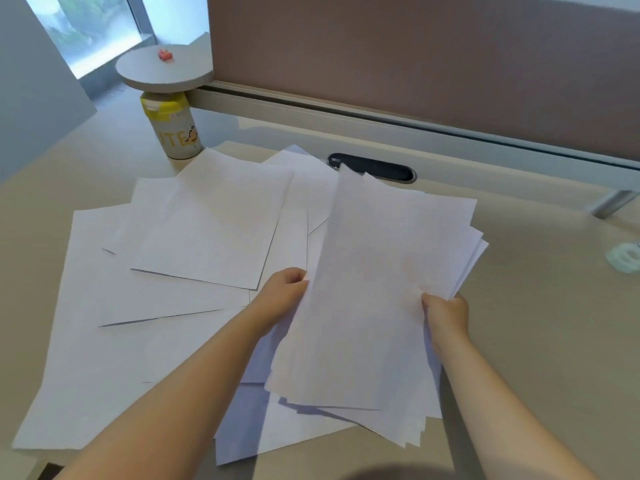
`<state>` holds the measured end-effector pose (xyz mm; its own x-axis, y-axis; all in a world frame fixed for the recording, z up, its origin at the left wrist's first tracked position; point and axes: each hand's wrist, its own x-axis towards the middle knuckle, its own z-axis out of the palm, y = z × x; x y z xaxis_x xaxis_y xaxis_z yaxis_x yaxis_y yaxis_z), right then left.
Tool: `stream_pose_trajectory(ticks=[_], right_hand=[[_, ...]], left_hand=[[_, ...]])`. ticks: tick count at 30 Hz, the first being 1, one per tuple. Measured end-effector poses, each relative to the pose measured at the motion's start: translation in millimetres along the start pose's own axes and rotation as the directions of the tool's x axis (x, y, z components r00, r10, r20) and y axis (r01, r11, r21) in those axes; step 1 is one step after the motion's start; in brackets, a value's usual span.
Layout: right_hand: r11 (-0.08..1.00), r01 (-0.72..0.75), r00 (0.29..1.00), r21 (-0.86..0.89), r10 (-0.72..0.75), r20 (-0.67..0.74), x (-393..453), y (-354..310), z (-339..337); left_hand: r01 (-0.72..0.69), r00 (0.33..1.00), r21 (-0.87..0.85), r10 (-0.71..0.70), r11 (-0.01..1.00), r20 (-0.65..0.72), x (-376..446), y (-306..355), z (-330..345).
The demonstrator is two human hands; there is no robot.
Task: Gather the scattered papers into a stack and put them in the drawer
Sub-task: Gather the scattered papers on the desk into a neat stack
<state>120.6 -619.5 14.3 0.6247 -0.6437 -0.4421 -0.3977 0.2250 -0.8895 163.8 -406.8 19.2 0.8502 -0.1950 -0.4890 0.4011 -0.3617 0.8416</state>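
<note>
At my desk, I hold a partly gathered sheaf of white paper between both hands, lifted at its near end and fanned unevenly at its right edge. My left hand pinches the sheaf's left side; my right hand is closed on its right side, so the two hands sit apart with the sheets spanning between them. Beneath the sheaf's near corner, more loose sheets lie flat and overlap the desk's front edge. To the left and beyond, the scattered papers spread across the desktop in crossed layers, none squared up. By my reckoning the gathering is about half done: one bundle is in hand, several sheets wait, and the edges need tapping even. No drawer shows in this view, so the stowing step is wholly ahead. Farther back sit a black cable grommet, a yellow-labelled jar under a small round shelf, and a roll of clear tape at far right, before the partition panel.
</note>
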Motion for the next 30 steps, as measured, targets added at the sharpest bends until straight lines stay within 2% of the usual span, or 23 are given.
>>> stream_pose_trajectory(ticks=[3,5,7,8,9,11,12,15,18,20,22,24,27,30], right_hand=[[0.998,0.017,0.983,-0.066,-0.005,0.186,-2,-12,28],[0.993,0.054,0.96,-0.108,-0.022,0.28,-2,-16,49],[0.984,0.093,0.94,-0.153,-0.036,0.338,-2,-16,70],[0.981,0.103,0.931,-0.163,-0.037,0.363,-3,-16,80],[0.979,0.107,0.921,-0.172,-0.032,0.387,-4,-14,90],[0.976,0.103,0.904,-0.194,-0.011,0.427,-6,-12,111],[0.975,0.094,0.897,-0.2,0.004,0.442,-7,-12,118],[0.96,0.117,0.878,-0.255,0.02,0.478,-14,-12,149],[0.845,0.273,0.898,-0.461,-0.051,0.437,-16,-14,171],[0.744,0.341,0.901,-0.575,-0.084,0.426,-11,-9,181],[0.628,0.385,0.903,-0.676,-0.104,0.418,-11,-3,193],[0.549,0.403,0.902,-0.732,-0.1,0.421,-14,4,204],[0.535,0.375,0.913,-0.757,-0.07,0.402,-19,9,223],[0.579,0.377,0.899,-0.723,-0.041,0.437,-26,7,240]], left_hand=[[0.076,0.997,-0.05,-0.077,0.996,-0.031,-1,6,-22],[0.118,0.986,-0.231,-0.141,0.966,-0.087,-6,10,-41],[0.136,0.979,-0.45,-0.189,0.883,-0.075,-5,8,-65],[0.147,0.978,-0.477,-0.199,0.867,-0.061,-6,6,-77],[0.16,0.977,-0.396,-0.202,0.904,-0.066,-5,2,-87],[0.166,0.976,-0.122,-0.181,0.979,-0.12,-6,-4,-105],[0.166,0.971,-0.005,-0.164,0.986,-0.172,-5,-6,-109],[0.156,0.927,0.074,-0.12,0.985,-0.354,11,-18,-134],[0.238,0.854,0.273,-0.067,0.932,-0.516,30,-28,-161],[0.325,0.813,0.469,0.011,0.821,-0.582,40,-37,-180],[0.387,0.802,0.569,0.039,0.726,-0.596,52,-47,-196],[0.422,0.828,0.613,-0.008,0.669,-0.561,62,-54,-207],[0.405,0.856,0.625,-0.036,0.667,-0.516,70,-55,-213],[0.328,0.884,0.653,0.021,0.683,-0.467,70,-47,-212]])
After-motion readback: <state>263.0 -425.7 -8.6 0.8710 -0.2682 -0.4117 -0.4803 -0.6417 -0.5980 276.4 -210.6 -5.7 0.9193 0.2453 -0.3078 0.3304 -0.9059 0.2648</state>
